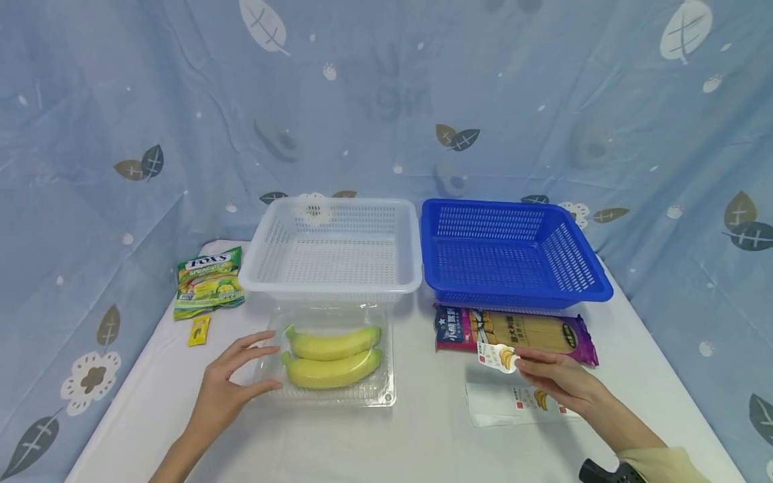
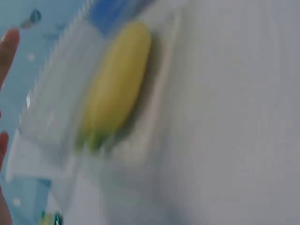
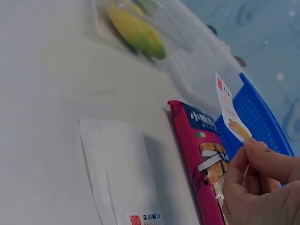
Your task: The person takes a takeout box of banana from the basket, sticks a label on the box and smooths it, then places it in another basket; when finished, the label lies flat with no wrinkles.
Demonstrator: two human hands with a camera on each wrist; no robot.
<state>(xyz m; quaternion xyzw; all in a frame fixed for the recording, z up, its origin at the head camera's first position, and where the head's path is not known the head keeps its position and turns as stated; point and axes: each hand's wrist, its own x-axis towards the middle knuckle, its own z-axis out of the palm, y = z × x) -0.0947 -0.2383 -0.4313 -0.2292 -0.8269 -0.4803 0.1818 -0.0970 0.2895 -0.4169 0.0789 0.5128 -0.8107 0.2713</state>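
Two yellow bananas [image 1: 333, 359] lie side by side in a clear plastic clamshell box [image 1: 386, 394] in the middle of the table. My left hand [image 1: 232, 376] is at the box's left side, thumb and fingers spread apart around its edge. Between thumb and fingertips my right hand [image 1: 558, 376] pinches a white sticker [image 1: 498, 357] with a banana picture, by its end. In the right wrist view the sticker hangs slightly curved above a packet of spaghetti [image 3: 199, 154]. Below that hand lies a white sticker sheet [image 1: 489, 406] with another banana label on it.
Behind the box stands a white basket [image 1: 331, 287], beside a blue basket [image 1: 519, 295]. A green candy bag [image 1: 209, 282] and a small yellow sachet [image 1: 198, 331] lie at the left. Patterned blue cloth [image 1: 386, 100] hangs around the table's back and sides.
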